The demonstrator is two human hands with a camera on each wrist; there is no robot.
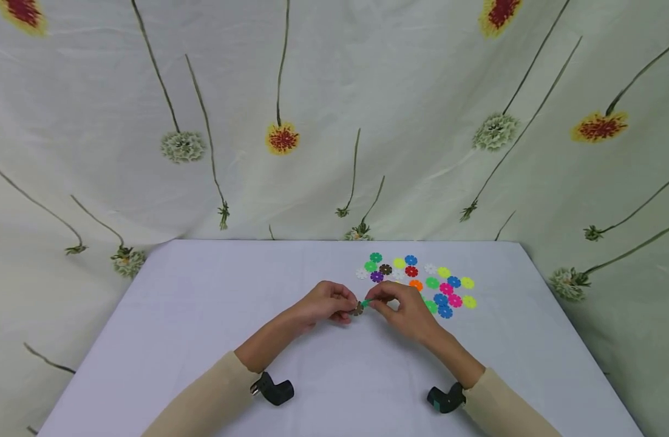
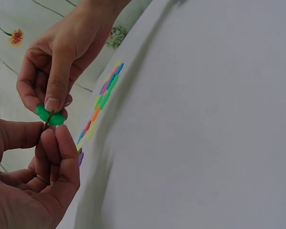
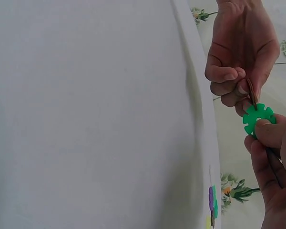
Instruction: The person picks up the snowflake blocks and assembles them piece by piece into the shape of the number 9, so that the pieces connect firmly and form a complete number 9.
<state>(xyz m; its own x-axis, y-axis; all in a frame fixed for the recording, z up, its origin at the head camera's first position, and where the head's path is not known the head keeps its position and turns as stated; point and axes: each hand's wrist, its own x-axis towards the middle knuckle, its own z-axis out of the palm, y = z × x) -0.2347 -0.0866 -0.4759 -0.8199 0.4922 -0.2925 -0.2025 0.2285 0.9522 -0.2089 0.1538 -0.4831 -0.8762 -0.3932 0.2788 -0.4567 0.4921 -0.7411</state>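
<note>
Above the middle of the table, my left hand pinches a brown slotted disc between thumb and fingers. My right hand pinches a green slotted disc, flower-like with notches round its rim. In both wrist views the brown disc is seen nearly edge-on and meets the green disc's edge crosswise. How deep the slots sit in each other is hidden by the fingertips. In the left wrist view the green disc lies under the right thumb.
Loose slotted discs in many colours lie spread behind and right of the hands, among them a purple disc, an orange disc and a pink disc. A white cloth covers the table. A flowered curtain hangs behind.
</note>
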